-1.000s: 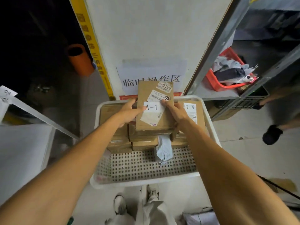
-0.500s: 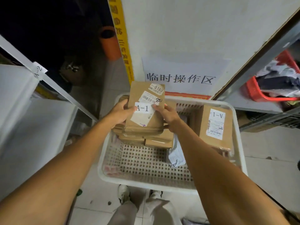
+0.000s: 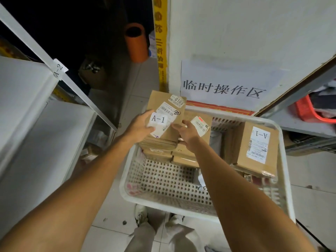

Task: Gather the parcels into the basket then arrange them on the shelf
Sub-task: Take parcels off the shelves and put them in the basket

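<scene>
Got my left hand [image 3: 138,127] and right hand [image 3: 189,132] with fingers [image 3: 147,114] clamped on both sides of the A-1 parcel stack [image 3: 171,130], white basket [image 3: 163,180] just below them.

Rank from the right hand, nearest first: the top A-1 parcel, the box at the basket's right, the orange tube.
1. top A-1 parcel: gripped by the right hand, on its left.
2. box: in the basket, to the right.
3. orange tube: far beyond, upper left.

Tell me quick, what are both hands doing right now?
Left hand: gripping the left side of the parcel stack.
Right hand: gripping the right side of the same stack.
</scene>
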The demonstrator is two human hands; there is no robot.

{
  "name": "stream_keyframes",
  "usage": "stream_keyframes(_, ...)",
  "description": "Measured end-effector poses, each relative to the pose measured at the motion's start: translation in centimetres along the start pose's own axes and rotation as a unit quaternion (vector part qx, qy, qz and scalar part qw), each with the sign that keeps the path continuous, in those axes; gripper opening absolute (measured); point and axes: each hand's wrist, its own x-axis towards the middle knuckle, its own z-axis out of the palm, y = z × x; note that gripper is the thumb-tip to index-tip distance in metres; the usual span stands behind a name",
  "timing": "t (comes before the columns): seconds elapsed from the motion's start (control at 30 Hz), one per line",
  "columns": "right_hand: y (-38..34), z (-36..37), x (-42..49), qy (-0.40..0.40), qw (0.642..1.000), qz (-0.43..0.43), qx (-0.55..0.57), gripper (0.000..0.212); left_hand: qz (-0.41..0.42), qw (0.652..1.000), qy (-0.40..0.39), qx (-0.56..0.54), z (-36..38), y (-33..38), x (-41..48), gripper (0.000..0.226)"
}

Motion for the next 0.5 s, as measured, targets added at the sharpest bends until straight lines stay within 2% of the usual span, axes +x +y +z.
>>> stream_keyframes(0.13,-0.8,-0.2,-1.7,0.007,0.995,-0.005,-0.097,0.057,0.021,0.996,-0.017,0.090,-0.4,-0.1,-0.9,0.067)
stream_keyframes(0.27,-2.4,-0.4,-4.5,0.030,0.985,-0.079,-0.148,0.059,0.036,0.985,-0.052,0.163,-1.9,1.2,-2.0,0.063)
stream_keyframes(0.5,-7.9,-1.3,-10.8,0.090,0.950,-0.189,-0.231,0.055,0.145,0.973,-0.052,0.175,-6.1,7.8,-4.3,0.048)
